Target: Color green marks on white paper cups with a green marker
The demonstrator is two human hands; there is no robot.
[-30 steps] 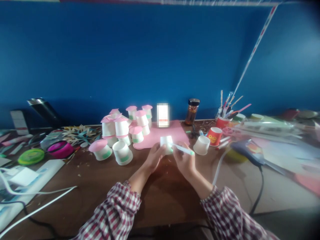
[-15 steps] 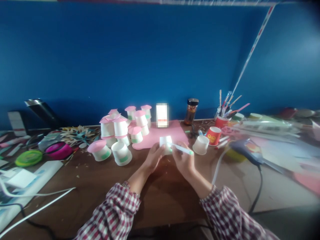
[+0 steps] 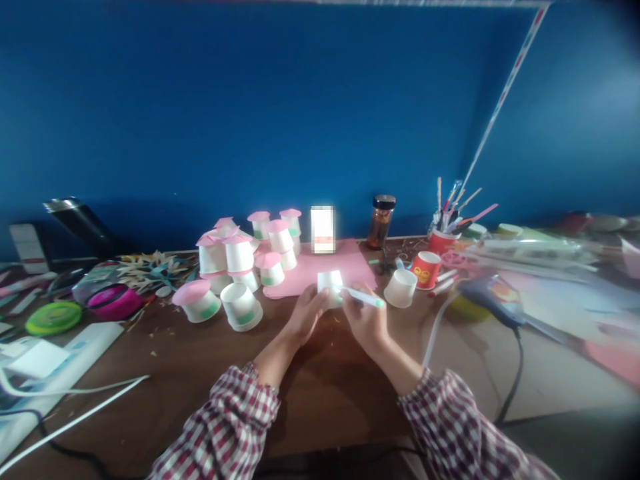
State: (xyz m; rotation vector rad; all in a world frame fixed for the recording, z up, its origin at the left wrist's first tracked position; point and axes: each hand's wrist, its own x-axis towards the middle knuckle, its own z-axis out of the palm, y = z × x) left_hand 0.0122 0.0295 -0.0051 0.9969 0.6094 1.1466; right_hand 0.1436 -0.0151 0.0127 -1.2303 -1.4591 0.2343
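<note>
Between my two hands a small white paper cup (image 3: pixel 329 281) is held just in front of a pink paper sheet (image 3: pixel 350 261). My left hand (image 3: pixel 306 312) is closed around the cup's left side. In my right hand (image 3: pixel 367 325) is a white marker with a green end (image 3: pixel 364 295), its other end against or close to the cup's right side. A bit of green shows low on the cup. To the left stand several white cups with pink paper tops (image 3: pixel 239 253), some stacked, and an upright cup with a green patch (image 3: pixel 241 307).
On the right are a white cup (image 3: pixel 401 289), a red cup (image 3: pixel 427 269), a cup of brushes and sticks (image 3: pixel 443 241) and a glue gun (image 3: pixel 487 301) with its cord. A dark-lidded jar (image 3: pixel 381 223) stands behind. A magenta tape roll (image 3: pixel 115 302) and a power strip (image 3: pixel 95 343) lie left.
The whole view has shifted very slightly. Both hands, the cup and the marker keep almost the same pose.
</note>
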